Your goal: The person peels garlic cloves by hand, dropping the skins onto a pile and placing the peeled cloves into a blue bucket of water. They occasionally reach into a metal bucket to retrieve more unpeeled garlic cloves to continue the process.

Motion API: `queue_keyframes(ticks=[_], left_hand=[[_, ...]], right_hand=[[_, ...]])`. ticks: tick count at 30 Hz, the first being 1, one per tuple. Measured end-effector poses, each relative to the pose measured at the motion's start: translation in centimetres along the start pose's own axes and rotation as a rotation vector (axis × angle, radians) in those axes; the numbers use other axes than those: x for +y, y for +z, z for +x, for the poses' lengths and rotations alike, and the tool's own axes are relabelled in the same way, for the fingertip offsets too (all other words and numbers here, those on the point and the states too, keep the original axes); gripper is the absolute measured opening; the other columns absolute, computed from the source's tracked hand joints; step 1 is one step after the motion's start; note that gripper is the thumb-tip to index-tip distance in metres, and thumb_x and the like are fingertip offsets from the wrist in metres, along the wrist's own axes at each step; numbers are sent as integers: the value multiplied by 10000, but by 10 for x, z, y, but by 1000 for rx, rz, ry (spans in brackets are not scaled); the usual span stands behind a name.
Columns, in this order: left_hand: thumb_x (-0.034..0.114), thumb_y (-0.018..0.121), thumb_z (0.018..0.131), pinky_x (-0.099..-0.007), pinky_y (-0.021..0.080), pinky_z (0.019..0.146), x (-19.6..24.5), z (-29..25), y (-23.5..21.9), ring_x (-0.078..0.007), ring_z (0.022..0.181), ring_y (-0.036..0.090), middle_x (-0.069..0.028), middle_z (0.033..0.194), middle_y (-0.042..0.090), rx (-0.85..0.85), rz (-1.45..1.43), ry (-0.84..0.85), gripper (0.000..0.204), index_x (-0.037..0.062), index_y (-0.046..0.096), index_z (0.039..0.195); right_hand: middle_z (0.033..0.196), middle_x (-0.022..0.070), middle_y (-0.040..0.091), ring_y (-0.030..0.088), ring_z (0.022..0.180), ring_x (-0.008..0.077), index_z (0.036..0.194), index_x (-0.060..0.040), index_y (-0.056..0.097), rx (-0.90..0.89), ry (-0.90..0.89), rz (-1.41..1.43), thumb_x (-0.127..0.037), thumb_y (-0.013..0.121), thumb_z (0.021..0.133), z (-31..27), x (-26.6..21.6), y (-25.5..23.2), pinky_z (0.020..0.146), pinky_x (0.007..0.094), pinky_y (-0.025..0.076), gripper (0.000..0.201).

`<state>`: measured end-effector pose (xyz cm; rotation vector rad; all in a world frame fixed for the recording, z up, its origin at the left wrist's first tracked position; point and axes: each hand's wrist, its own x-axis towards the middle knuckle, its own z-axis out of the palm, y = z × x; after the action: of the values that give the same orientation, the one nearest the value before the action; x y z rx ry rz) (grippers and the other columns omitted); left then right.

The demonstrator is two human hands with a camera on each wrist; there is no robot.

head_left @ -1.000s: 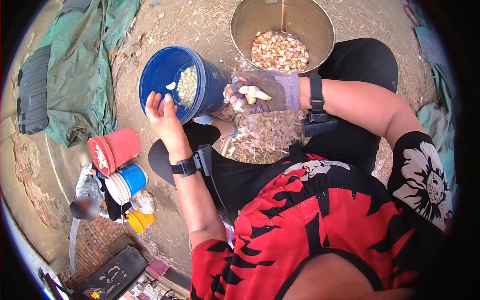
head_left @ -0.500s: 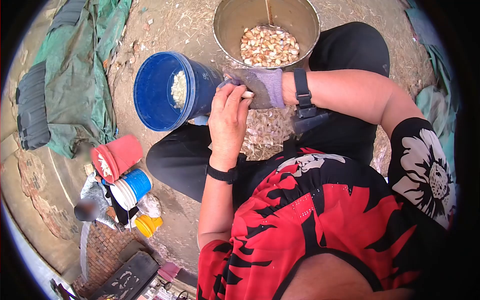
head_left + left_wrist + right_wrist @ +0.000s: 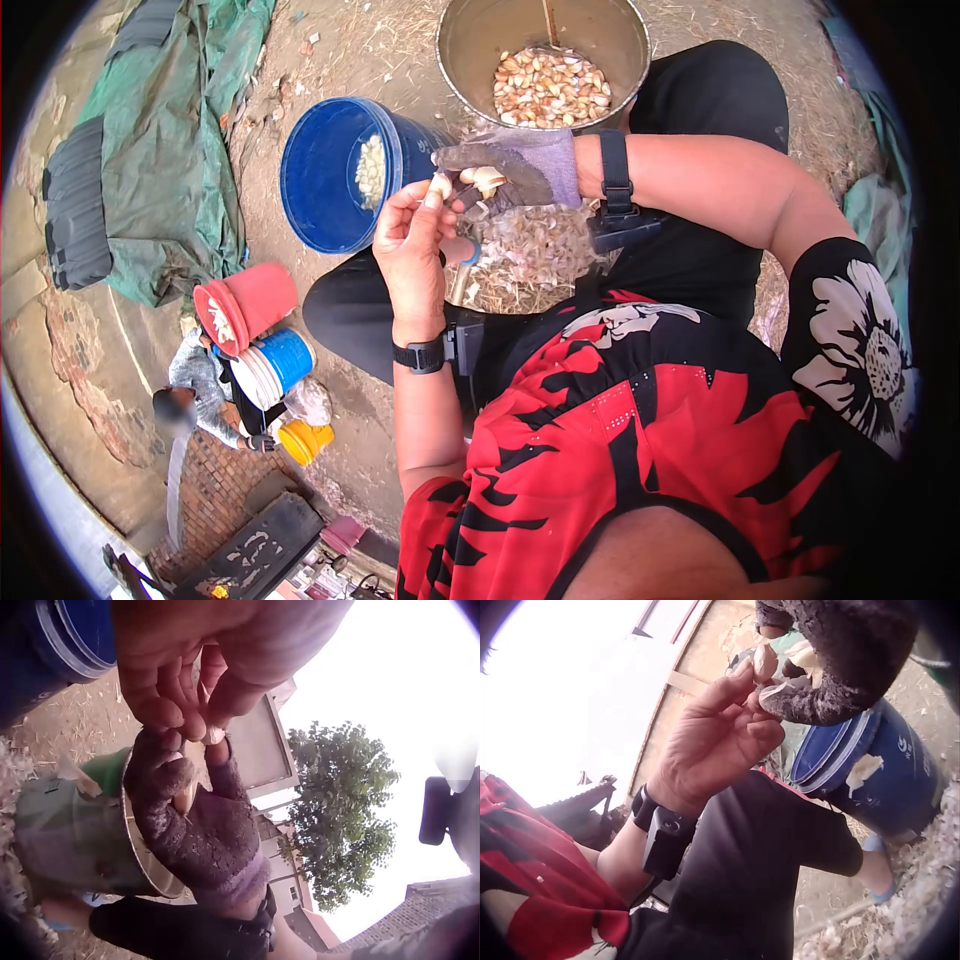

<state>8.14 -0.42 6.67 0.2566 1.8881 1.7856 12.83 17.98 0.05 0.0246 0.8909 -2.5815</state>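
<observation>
My bare left hand (image 3: 412, 240) pinches a garlic clove (image 3: 765, 664) between thumb and fingers, right at the fingertips of my right hand. A dirty grey-purple glove covers the right hand (image 3: 518, 170), whose curled fingers hold several more garlic cloves (image 3: 484, 178) in the palm. In the left wrist view, the bare fingertips overlap the gloved ones. Just left of the hands, a blue bucket (image 3: 300, 185) leans with its mouth toward the left and has pale peeled cloves (image 3: 370, 170) inside. Beyond the right hand, a metal pot (image 3: 628, 60) contains brownish unpeeled cloves (image 3: 550, 88).
Garlic skins and straw (image 3: 535, 250) cover the ground between my legs. A red bucket (image 3: 262, 300), a blue-and-white bucket (image 3: 285, 360) and a yellow container (image 3: 303, 440) stand at the left beside another person (image 3: 205, 375). A green tarp (image 3: 165, 200) lies behind them.
The left hand was over the blue bucket's mouth, with a peeled clove in the air inside. It then moved right to the gloved hand and now pinches a clove at the glove's fingertips.
</observation>
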Motion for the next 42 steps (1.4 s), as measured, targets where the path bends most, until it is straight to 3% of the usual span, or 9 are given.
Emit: queue_keyframes(ticks=[4,6,12,15,20,26,32,36,42], left_hand=[[66,623,942,-217,487,641,-5,-1,-11,-90,730,598,-68,930,673,22,-9,51,174,3,624,1104],[60,625,940,-224,497,659,-4,-6,-5,-92,746,606,-68,927,674,30,76,85,193,0,617,1123],[11,630,926,-247,526,756,-15,-12,-1,-100,820,634,-58,900,676,42,189,163,236,-21,603,1158],[-7,628,921,-252,529,784,-17,-9,-5,-118,839,642,-70,919,673,12,52,141,250,-27,601,1168],[-51,646,889,-268,528,838,-20,-7,-9,-133,926,635,-99,1124,640,-24,193,280,257,-30,628,1145],[-55,673,851,-256,537,774,-20,-8,-14,-127,929,635,-104,1187,632,-25,560,322,244,-27,675,1093],[73,644,929,-251,523,716,-30,-6,-5,-105,840,615,-78,1207,623,44,102,124,271,-22,647,1183],[112,640,944,-251,515,702,-27,-11,1,-95,798,593,-61,1156,619,107,99,15,293,-17,633,1207],[83,618,953,-261,498,751,-24,-15,5,-119,778,596,-58,954,656,72,46,94,229,-6,630,1163]], right_hand=[[926,-9,672,618,813,77,1096,-86,669,-27,-122,-226,-318,644,922,-2,-1,3,669,236,480,291],[913,27,686,621,797,102,1013,-52,696,5,-38,-39,-238,662,901,-4,-3,7,672,246,494,220],[859,-6,670,611,780,55,1029,-59,711,101,80,-211,-310,689,886,-2,-4,13,625,197,460,290],[866,0,670,604,749,56,1048,-58,704,71,82,-144,-300,693,883,-4,-6,10,606,187,459,294],[876,12,662,600,730,54,1046,-56,695,31,74,-153,-293,690,883,-4,-6,3,581,180,455,287],[826,8,642,593,688,52,1005,-57,695,88,59,-334,-293,691,880,-1,-1,3,558,185,444,267],[804,8,638,577,644,54,981,-48,695,72,-37,-250,-312,697,880,5,4,3,571,189,444,283],[815,9,644,581,647,56,994,-43,691,73,-91,-326,-326,694,886,10,5,2,588,188,454,303],[812,-6,642,568,634,60,1010,-41,682,59,-42,-296,-313,684,892,-2,1,9,572,192,446,296]])
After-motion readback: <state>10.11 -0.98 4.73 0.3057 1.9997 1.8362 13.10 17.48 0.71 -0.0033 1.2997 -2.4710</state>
